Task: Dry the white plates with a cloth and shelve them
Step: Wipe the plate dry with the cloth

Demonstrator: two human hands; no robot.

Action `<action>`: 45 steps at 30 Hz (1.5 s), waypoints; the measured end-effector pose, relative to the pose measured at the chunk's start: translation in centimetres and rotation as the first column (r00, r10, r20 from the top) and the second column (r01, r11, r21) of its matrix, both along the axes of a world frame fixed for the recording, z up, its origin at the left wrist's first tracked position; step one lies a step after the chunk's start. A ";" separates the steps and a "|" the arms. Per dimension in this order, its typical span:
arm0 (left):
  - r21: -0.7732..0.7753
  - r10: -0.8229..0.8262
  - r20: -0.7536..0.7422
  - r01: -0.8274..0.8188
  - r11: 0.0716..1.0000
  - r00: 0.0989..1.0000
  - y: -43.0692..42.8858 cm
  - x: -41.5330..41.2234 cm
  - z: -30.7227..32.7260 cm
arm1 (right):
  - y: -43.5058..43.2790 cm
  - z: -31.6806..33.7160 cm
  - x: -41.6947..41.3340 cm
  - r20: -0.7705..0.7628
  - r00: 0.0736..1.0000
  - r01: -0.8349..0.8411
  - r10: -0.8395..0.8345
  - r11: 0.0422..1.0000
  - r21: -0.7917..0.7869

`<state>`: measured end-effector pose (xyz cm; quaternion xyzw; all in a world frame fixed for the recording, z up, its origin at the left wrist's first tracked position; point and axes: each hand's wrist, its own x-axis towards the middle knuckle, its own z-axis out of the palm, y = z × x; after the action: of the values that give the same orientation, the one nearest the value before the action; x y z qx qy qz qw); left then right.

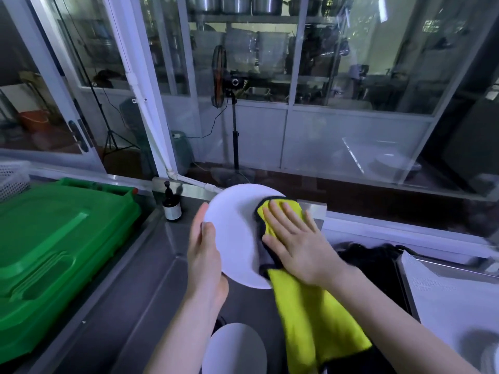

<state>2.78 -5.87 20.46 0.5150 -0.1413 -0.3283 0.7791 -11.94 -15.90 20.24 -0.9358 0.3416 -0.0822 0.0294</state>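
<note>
Drying step, mid-wipe. Left hand [205, 255] grips the left rim of the round white plate [235, 233], holding it tilted above the grey steel counter [151, 279]. Right hand [294, 244], fingers flat and spread, presses the yellow dark-edged microfibre cloth [310, 306] against the plate's face beneath its palm. Judged next: sweep the cloth across the uncovered face beside the left hand, turn the plate for its back, then shelving.

No text is legible; the dark bottle [172, 205] bears a blurred label.
</note>
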 end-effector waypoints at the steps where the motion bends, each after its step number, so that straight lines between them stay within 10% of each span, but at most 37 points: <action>1: -0.009 -0.009 0.000 0.009 1.000 1.000 -0.1 0.0 -0.1 | 1.2 -0.4 -0.3 0.004 0.997 -0.081 0.081 0.996 0.038; 6: -0.014 -0.107 0.056 0.108 0.994 0.993 -0.6 -1.4 -0.8 | 3.7 -0.7 1.9 0.127 0.950 -0.302 0.285 0.942 0.148; 15: -0.044 -0.038 0.055 0.040 0.998 0.998 -0.7 -1.1 -0.8 | 0.2 0.8 5.2 0.193 0.979 0.048 -0.068 0.993 0.106; 22: -0.014 -0.025 0.122 0.027 1.000 0.992 0.2 0.3 -0.9 | 5.1 -0.9 2.4 0.110 0.951 -0.298 0.290 0.952 0.066; 33: 0.018 -0.074 0.140 0.072 0.997 0.987 1.3 -0.5 -0.5 | -3.1 1.7 3.3 0.339 0.931 0.123 -0.133 0.991 0.052; 37: 0.000 -0.007 0.110 0.007 1.000 0.994 1.5 0.3 -0.2 | -3.3 1.4 2.0 0.529 0.778 0.112 -0.340 0.903 0.416; 45: -0.010 0.095 0.085 -0.094 0.995 0.992 0.4 0.3 -1.2 | 3.8 -3.6 0.8 0.638 0.117 -0.227 -0.761 0.604 0.764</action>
<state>3.13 -5.52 19.25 0.5324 -0.1508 -0.2684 0.7886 -11.10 -12.10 16.60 -0.4603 0.4277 -0.5144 0.5835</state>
